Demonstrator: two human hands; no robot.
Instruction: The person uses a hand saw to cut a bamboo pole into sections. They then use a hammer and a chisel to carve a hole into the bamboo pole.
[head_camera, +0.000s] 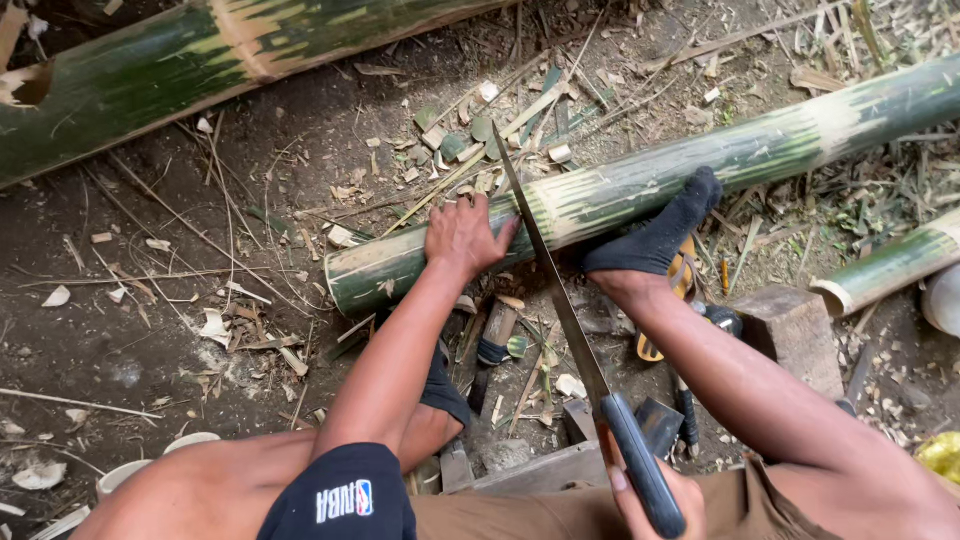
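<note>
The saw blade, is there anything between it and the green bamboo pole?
Nothing visible. The saw blade already lies straight across the bamboo pole. The left hand presses on the pole just beside the blade, and a socked foot rests on the other side. The right hand grips the saw handle.
</note>
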